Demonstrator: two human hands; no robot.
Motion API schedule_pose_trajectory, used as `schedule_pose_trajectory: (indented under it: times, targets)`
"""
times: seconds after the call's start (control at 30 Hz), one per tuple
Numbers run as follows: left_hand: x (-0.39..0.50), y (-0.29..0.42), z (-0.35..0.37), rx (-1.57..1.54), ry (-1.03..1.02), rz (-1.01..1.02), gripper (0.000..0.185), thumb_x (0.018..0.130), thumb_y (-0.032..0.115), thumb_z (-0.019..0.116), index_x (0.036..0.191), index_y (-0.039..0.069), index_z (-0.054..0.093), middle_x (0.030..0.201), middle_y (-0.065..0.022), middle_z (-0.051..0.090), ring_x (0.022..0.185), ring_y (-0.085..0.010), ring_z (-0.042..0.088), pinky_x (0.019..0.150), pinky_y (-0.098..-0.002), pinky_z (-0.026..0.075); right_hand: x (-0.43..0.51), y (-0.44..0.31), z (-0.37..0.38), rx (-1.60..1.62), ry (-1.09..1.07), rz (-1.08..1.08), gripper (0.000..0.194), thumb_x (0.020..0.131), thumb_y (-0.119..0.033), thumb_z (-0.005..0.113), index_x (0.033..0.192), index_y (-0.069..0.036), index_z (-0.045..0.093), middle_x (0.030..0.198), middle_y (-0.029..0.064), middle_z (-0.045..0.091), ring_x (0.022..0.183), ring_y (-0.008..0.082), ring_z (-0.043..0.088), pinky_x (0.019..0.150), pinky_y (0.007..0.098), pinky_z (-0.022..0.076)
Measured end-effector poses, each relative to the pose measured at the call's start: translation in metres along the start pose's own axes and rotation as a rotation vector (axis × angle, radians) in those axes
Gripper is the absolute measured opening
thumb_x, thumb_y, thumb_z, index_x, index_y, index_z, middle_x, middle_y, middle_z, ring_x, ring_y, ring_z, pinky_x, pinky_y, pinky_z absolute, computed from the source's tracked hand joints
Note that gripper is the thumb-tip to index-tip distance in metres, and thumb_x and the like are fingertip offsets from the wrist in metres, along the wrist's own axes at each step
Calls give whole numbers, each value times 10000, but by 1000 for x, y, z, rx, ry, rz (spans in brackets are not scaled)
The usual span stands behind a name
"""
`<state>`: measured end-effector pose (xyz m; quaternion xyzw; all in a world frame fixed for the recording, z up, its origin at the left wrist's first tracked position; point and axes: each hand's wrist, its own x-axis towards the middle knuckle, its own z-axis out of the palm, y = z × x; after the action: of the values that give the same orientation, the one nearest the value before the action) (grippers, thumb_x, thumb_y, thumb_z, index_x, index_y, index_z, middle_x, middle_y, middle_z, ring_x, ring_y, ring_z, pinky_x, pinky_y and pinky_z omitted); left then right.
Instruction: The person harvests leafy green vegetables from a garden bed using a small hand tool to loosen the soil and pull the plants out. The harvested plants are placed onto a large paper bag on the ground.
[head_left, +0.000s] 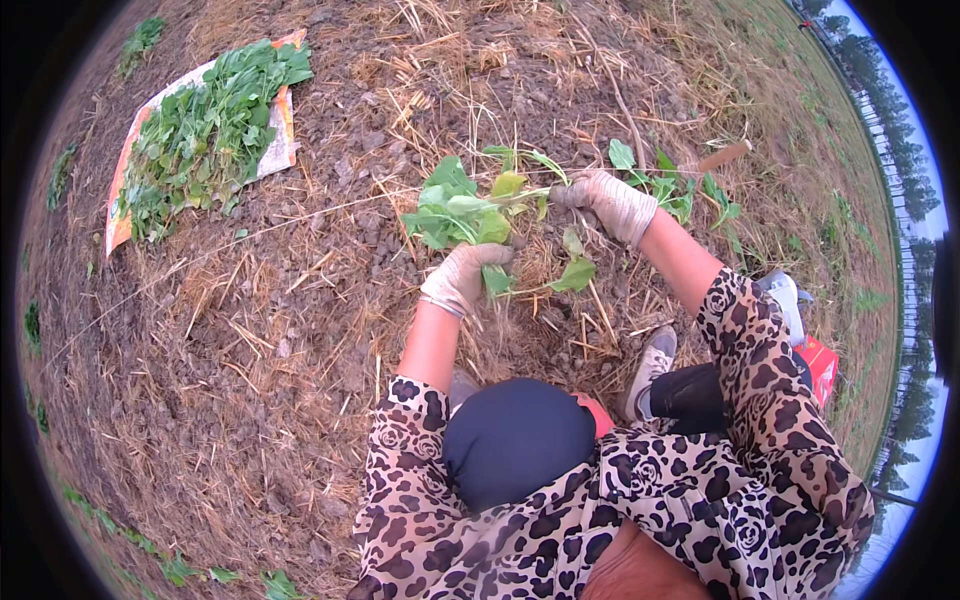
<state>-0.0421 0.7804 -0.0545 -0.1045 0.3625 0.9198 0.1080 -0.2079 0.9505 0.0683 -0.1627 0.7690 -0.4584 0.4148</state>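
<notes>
My left hand (469, 274), in a soiled pale work glove, is closed on green leaves at the lower edge of a leafy bunch (454, 202). My right hand (604, 202), gloved alike, pinches the stems of leafy seedlings at the bunch's right side. A leafy sprig (574, 276) lies below and between the hands. More leafy plants (671, 191) are just beyond my right hand. A wooden handle (724, 156) sticks out to their right; the rest of that tool is hidden. A heap of green seedlings (210, 135) lies on a flattened woven sack (281, 142) at upper left.
Brown soil strewn with straw (300, 315) surrounds me. A thin string (247, 235) crosses the ground diagonally. My shoe (656, 364) is below my right hand. A red box or bag (821, 367) and a white object (784, 304) sit by my right sleeve. Small plants (178, 570) line the lower left.
</notes>
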Motion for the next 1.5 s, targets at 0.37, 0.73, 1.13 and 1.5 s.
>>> schedule_pose_trajectory:
  times: [0.37,0.73,1.13,1.5]
  targets:
    - [-25,-78,-18,-611,15,109,562,846,278,701,1318,45,504,1183,-132,610,1025,-172,599,824,-305,517,7,7,18,-513,-41,-220,295,833,-327,700,755,-66,586,568,17,536,484,112,512,472,278,420]
    - [-52,-47,-13,-208,468,-34,250,850,92,672,1089,38,623,910,-38,622,739,-146,600,652,-267,505,-27,84,71,-464,-227,73,473,813,-459,649,1025,-39,696,882,202,680,858,298,661,807,369,509]
    - [-43,-27,-14,-19,590,-16,289,844,39,658,1122,71,586,919,-46,627,735,-185,628,625,-308,547,42,136,51,497,691,-152,160,929,-176,581,859,-32,590,653,-10,519,555,80,498,485,246,427]
    - [60,-53,3,308,450,-49,275,796,33,700,1061,32,630,903,-59,659,751,-173,648,655,-312,559,24,216,23,561,496,-380,335,957,-298,483,744,-40,501,672,65,514,594,162,525,570,290,439]
